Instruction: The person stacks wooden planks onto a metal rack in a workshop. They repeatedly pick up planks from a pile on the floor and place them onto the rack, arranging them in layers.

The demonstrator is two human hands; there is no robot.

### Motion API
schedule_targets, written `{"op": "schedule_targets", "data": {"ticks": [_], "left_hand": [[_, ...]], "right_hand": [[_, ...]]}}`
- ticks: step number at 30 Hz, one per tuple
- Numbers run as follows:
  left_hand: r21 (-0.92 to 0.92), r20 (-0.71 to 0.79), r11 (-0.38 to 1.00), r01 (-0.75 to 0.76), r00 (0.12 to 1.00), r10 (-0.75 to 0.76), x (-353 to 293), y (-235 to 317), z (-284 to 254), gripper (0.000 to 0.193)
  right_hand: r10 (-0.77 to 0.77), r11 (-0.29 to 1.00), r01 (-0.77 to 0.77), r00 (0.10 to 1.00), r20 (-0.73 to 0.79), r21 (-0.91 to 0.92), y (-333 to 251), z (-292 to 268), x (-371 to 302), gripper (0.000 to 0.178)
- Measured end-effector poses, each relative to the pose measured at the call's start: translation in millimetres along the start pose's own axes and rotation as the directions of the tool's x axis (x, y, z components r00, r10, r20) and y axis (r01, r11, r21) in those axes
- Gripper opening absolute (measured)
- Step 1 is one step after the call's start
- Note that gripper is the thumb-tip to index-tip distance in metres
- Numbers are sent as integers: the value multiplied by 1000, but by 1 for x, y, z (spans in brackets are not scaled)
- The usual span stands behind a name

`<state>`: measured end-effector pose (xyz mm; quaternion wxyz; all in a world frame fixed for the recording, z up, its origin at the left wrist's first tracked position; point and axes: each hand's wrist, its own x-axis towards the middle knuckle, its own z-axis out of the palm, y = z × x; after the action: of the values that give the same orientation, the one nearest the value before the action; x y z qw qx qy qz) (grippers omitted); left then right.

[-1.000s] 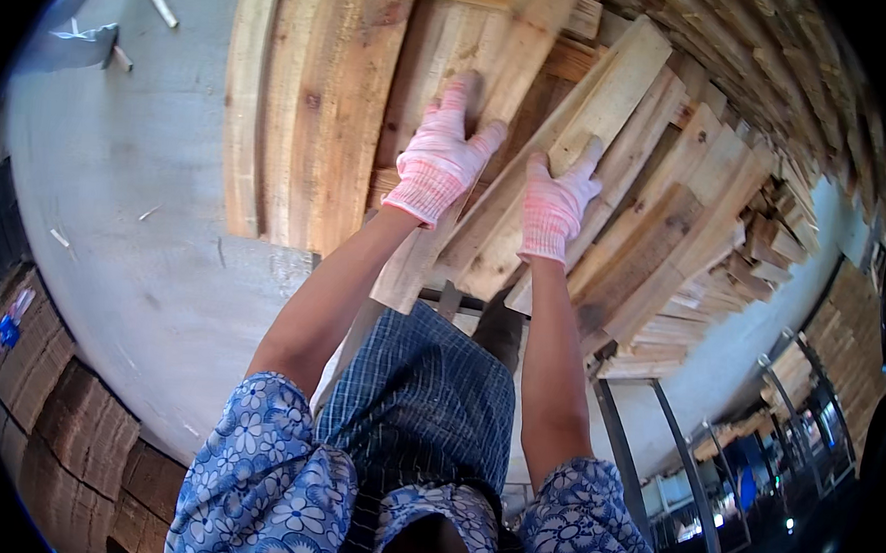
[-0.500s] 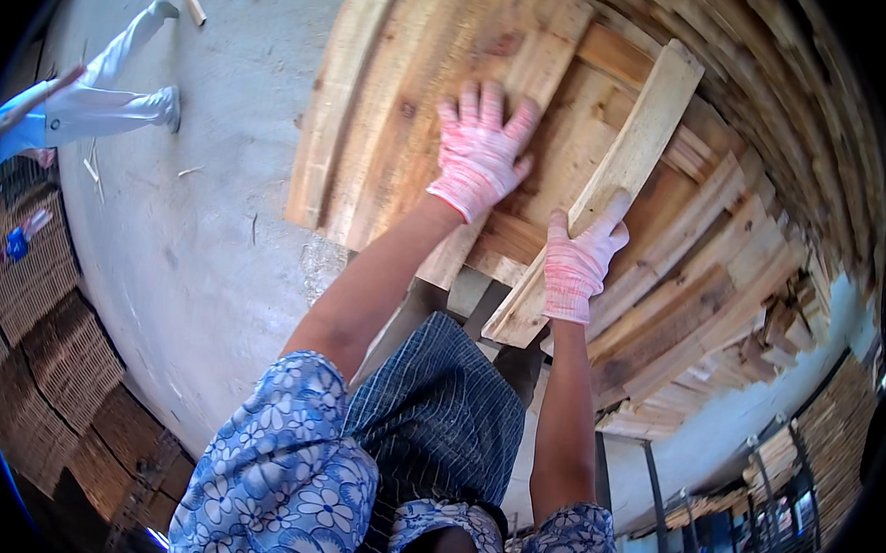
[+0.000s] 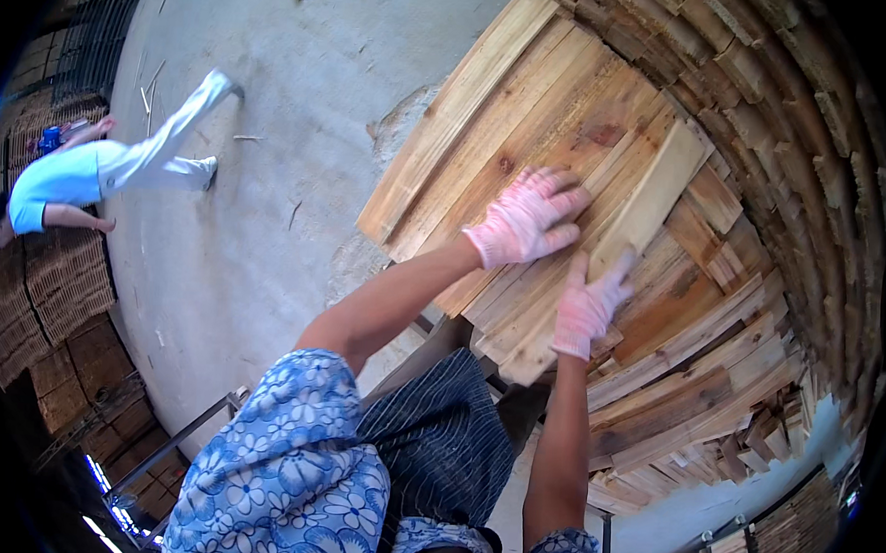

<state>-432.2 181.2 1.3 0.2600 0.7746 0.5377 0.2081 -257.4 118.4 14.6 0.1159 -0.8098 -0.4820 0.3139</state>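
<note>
Both my hands wear pink-and-white knitted gloves. My left hand (image 3: 529, 219) rests with its fingers stretched out on a row of wooden boards (image 3: 469, 163) laid side by side. To its right, a pale wooden plank (image 3: 658, 193) lies slanted along the row's right edge. At the near part of that plank is my right hand (image 3: 592, 302), slightly blurred, its thumb over the top and its fingers along the right edge. One narrow board (image 3: 472, 98) sits raised on the row's left side.
More loose boards (image 3: 676, 409) lie in a stack to the right. A tall wall of stacked timber (image 3: 773, 104) curves along the far right. On the left, a person in light clothes (image 3: 78, 172) walks on the concrete floor (image 3: 270, 127), beside piled wood bundles (image 3: 67, 277).
The plank under my right hand has moved left against the other boards, covering the gap there. My left hand has shifted right and down. The person at left shows more fully.
</note>
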Motion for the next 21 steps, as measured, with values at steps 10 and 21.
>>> {"op": "schedule_targets", "data": {"ticks": [10, 21], "left_hand": [[-15, -60, 663, 749, 661, -748, 91, -127, -93, 84], [210, -130, 741, 638, 769, -626, 85, -134, -66, 85]], "right_hand": [[47, 993, -57, 995, -92, -102, 44, -11, 40, 56], [-222, 830, 163, 974, -47, -534, 65, 8, 36, 50]]}}
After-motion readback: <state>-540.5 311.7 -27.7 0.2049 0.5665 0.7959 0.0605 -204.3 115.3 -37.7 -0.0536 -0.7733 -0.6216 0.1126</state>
